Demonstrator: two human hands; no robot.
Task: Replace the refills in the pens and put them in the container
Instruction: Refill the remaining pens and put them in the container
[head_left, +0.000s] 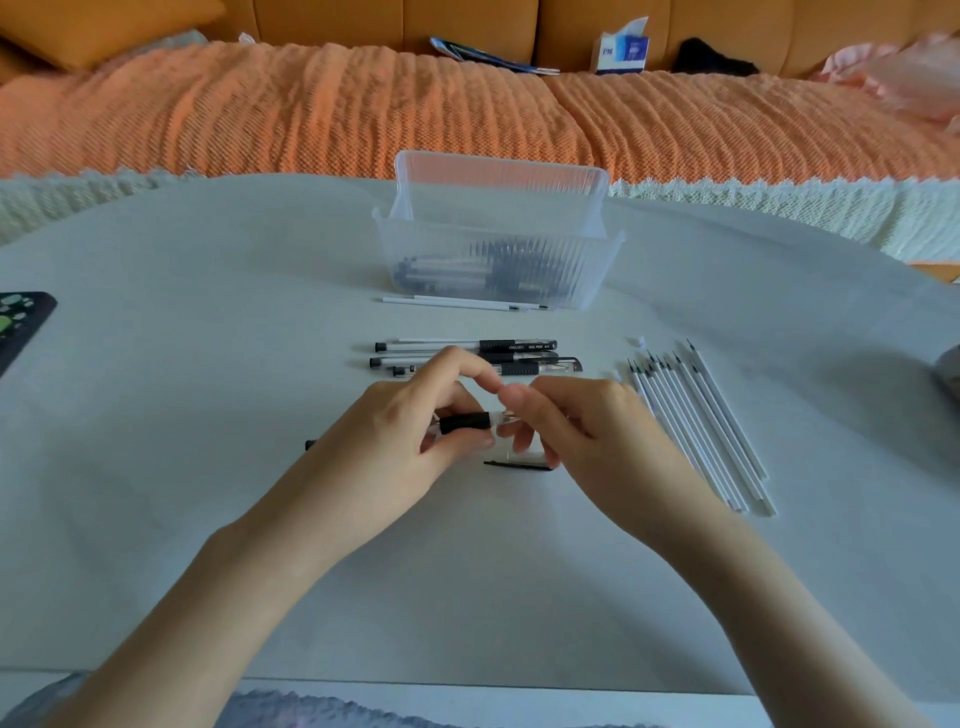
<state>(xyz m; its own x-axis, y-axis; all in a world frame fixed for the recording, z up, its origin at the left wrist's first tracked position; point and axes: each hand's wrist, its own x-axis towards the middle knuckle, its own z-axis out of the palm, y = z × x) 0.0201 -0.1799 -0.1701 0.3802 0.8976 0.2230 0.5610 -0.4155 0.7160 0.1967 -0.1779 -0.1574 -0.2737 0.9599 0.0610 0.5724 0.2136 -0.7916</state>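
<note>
Pen (465, 422): clear barrel with a black rubber grip, held level just above the table (208, 415), between both hands.
Left hand (410, 431): fingers curled round the barrel at the black grip.
Right hand (576, 426): fingertips pinching the pen's clear end.
Cap (519, 461): clear with a black clip, on the table under the hands.
Spare pens (478, 356): three, side by side just beyond the hands.
Refills (696, 426): white, black-tipped, fanned out to the right.
Container (498, 260): clear, ribbed, farther back, with pens inside.
</note>
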